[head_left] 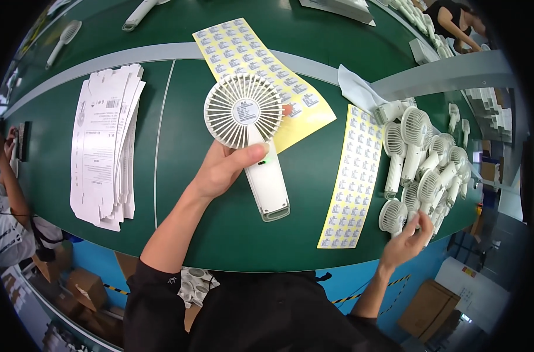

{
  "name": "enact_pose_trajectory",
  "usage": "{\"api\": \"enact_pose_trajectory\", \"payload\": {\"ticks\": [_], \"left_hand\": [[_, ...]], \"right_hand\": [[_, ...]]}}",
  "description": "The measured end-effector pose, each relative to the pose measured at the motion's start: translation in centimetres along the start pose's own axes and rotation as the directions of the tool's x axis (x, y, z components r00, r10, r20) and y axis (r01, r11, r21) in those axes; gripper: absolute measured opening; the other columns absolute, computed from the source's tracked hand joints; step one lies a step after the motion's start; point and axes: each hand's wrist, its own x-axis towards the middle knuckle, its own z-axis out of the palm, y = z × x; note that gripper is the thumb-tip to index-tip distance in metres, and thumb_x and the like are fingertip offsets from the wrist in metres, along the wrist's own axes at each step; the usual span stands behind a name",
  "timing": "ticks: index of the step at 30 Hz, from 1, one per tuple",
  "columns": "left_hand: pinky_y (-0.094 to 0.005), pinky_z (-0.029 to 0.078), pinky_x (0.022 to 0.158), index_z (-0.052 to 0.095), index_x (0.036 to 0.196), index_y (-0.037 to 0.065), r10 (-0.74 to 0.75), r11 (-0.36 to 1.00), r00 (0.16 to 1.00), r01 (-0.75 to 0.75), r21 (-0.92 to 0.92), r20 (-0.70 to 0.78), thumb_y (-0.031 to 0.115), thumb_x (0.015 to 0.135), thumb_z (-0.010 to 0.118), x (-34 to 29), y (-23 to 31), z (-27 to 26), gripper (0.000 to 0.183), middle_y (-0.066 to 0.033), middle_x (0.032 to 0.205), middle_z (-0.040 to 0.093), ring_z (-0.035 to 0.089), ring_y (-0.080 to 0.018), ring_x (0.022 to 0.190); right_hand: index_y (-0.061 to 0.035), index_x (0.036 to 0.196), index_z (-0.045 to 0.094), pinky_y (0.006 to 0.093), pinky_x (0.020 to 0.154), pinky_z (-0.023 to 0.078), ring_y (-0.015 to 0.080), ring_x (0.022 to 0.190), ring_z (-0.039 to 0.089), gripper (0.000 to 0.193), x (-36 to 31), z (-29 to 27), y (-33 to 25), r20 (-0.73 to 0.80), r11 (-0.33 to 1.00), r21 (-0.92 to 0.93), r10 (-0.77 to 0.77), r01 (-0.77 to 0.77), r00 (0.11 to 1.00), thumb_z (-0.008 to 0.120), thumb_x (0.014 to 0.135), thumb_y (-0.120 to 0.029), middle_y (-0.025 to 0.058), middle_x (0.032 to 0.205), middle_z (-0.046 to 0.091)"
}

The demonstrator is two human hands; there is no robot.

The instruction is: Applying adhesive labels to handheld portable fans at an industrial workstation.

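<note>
A white handheld fan (268,176) is held up over the green table by my left hand (220,170), its fingers behind the fan and its thumb across the top of the handle. The fan's round grille carries a label at its centre, and the handle slants down to the right. At the right, my right hand (404,245) reaches to the near edge of a pile of white fans (415,126). Its thumb and fingers close on the handle end of one fan (429,186); the exact contact is partly hidden. Behind the held fan lies a yellow sticker sheet (307,126).
A second sticker sheet (352,176) lies between the held fan and the pile. Flat white printed cartons (102,146) are stacked on the left. A grey rail (161,53) curves across the table (220,240). Other people work at far left and top right.
</note>
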Motion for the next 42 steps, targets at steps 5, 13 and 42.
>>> {"api": "enact_pose_trajectory", "payload": {"ticks": [5,13,42], "left_hand": [[-0.0325,0.051,0.097,0.053,0.137,-0.003,-0.007,0.994,1.000,0.005,0.105,0.019,0.020,0.092,0.073,0.0,0.6,0.5,0.055,-0.0094,0.125,0.063,0.062,-0.0154,0.113],[-0.0357,0.058,0.092,0.047,0.136,-0.002,0.047,0.999,0.984,-0.043,0.025,-0.173,-0.001,0.079,0.083,0.6,0.7,1.5,0.067,-0.0120,0.123,0.065,0.067,-0.0192,0.108],[-0.0371,0.041,0.112,0.038,0.154,-0.003,0.175,0.956,0.966,-0.120,0.268,-0.190,0.041,0.099,0.069,0.7,-0.8,-0.2,0.077,-0.0109,0.144,0.055,0.053,-0.0209,0.133]], "right_hand": [[-0.0002,0.133,0.056,0.0325,0.094,0.050,0.0198,0.110,0.066,0.029,-0.5,8.3,-12.6,0.835,0.349,0.549,-0.274,-0.760,0.477,0.055,0.105,-0.009,0.0125,0.120,0.067],[0.0029,0.133,0.046,0.0291,0.060,0.052,0.0150,0.076,0.070,0.034,-2.1,12.4,-18.7,0.873,0.360,0.483,-0.271,-0.799,0.406,0.058,0.105,-0.014,0.0108,0.096,0.070],[-0.0005,0.127,0.040,0.0281,0.039,0.045,0.0147,0.052,0.057,0.030,-0.5,12.8,-16.0,0.862,-0.235,0.196,-0.421,-0.952,0.281,0.050,0.109,-0.022,0.0138,0.097,0.059]]}}
